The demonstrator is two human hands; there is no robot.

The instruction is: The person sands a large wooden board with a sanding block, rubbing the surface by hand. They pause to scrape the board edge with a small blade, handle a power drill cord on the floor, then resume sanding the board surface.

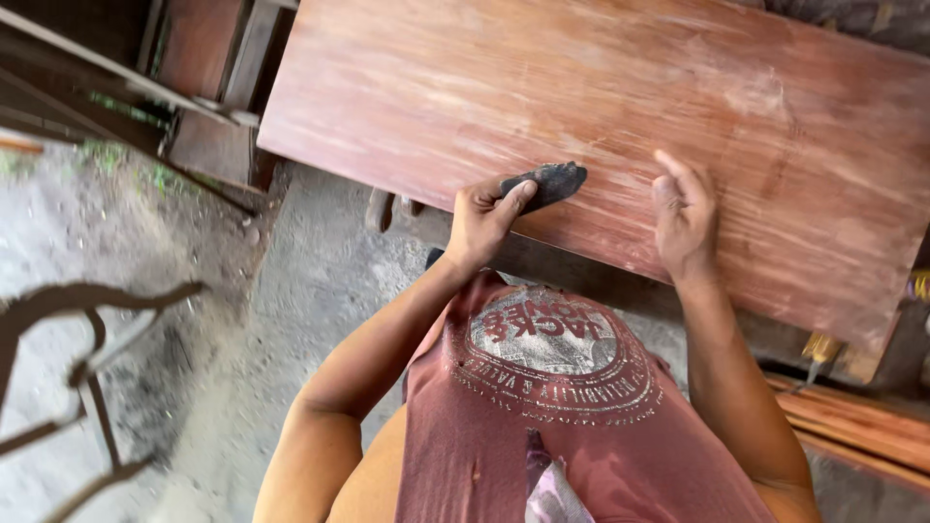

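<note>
At the board's near edge, two hands at work.
Left hand (481, 221) pinches dark sandpaper (548, 182) against the reddish board (542, 87); right hand (684, 215) lies open, flat on it.

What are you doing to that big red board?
A person is leaning over a wide reddish-brown wooden panel that lies flat in front of them. Their left hand pinches a dark, worn piece of sandpaper and presses it on the panel near its front edge. Their right hand rests flat on the wood beside it, with nothing in it. The surface shows pale, dusty streaks running along its length. The ground below is grey and dusty.
</note>
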